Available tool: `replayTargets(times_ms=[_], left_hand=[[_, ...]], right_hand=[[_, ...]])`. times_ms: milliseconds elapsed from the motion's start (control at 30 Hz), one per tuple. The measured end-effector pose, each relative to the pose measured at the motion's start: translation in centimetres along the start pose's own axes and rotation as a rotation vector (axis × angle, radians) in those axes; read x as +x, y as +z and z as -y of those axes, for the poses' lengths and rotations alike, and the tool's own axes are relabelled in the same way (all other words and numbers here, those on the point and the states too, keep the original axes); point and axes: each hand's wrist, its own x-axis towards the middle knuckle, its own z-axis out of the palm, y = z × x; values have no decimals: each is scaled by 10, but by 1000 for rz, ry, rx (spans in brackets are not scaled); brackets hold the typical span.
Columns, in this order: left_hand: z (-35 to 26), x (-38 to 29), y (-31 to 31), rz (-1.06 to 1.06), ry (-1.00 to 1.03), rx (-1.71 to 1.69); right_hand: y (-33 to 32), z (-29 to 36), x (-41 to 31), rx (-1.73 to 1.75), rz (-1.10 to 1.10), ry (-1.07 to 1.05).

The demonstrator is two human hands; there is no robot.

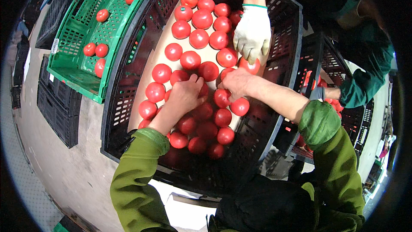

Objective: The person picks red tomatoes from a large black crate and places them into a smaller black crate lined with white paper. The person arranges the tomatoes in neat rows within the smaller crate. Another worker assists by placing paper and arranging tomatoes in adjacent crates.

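Observation:
Both my hands reach into a dark plastic crate point(121, 116) with slotted walls. Rows of red tomatoes point(202, 19) lie in it on a beige liner point(151, 62). My left hand point(188, 93) is palm down over the middle tomatoes, its fingers curled among them; whether it grips one is hidden. To its right, my right hand point(236, 82) touches tomatoes near the crate's right side, slightly blurred, its grip unclear. Just above it, another person's white-gloved hand point(252, 35) has its fingertips on a tomato point(250, 66). The nearest tomatoes point(197, 145) are in shadow.
A green slotted crate point(74, 82) holding a few tomatoes point(102, 15) stands on the left. Black crates point(58, 109) are stacked beyond it on the floor. Another person's green sleeve point(367, 71) reaches to a dark crate with tomatoes point(334, 104) at right.

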Motion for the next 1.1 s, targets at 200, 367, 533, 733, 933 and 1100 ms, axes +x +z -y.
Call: replayTargets(times_ms=[200,367,533,733,933,1100], left_hand=[[0,2,9,61,-116,-391],[-2,3,19,15,-89,-502],[-9,-2,5,-49,-61,-452],[-13,1,4,41,-174,-238],[19,-8,-20,72,-76,-337],[25,13,-34,-460,-66,-230]], right_hand=[[5,-4,19,257,-558,-36],[16,-10,35,79,-397,77],[6,-12,38,3,-293,43],[-6,-26,31,203,-245,14],[-28,-41,23,293,-112,280],[-18,-20,9,219,115,507]])
